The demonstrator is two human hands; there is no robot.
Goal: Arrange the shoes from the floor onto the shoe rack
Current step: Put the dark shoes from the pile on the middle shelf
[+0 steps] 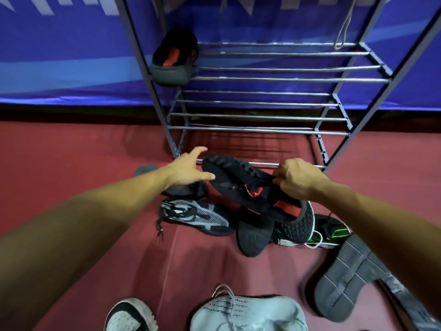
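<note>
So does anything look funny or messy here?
Yes. The floor shoes lie heaped on one another, with one grey-soled shoe lying sole up. The black shoe overhangs the front of the shoe rack.

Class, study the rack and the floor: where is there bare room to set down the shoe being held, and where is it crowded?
Free: the upper shelf, from the black-and-red shoe at its left end across to the right post; the whole lower shelf. Crowded: the floor before the rack, where shoes pile under the held shoe.
</note>
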